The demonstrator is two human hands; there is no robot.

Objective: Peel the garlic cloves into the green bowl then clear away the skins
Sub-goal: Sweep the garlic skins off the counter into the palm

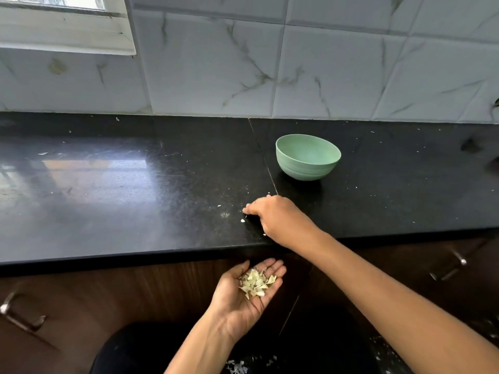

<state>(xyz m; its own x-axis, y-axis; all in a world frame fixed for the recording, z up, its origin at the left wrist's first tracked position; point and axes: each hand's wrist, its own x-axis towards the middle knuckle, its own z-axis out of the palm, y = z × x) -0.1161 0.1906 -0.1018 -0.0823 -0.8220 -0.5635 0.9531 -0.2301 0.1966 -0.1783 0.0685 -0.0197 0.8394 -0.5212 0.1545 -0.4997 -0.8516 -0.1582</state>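
Garlic skins (pixel 256 282): heaped in the left palm, nearer the camera than the green bowl.
Green bowl (pixel 307 157): upright on the black countertop (pixel 135 184).
Left hand (pixel 249 290): palm up, fingers relaxed, cradling the skins below the counter edge.
Right hand (pixel 272 217): just in front of the bowl, fingers bent to the counter; whether they pinch anything, cannot tell.
Pale flecks (pixel 242 220): beside its fingertips.

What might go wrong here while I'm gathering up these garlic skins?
The skins lie loose on your open left hand, held below the counter edge; a tilt could spill them to the floor. The flakes near your right hand are tiny, so a sweep may send them past the palm or leave some behind.
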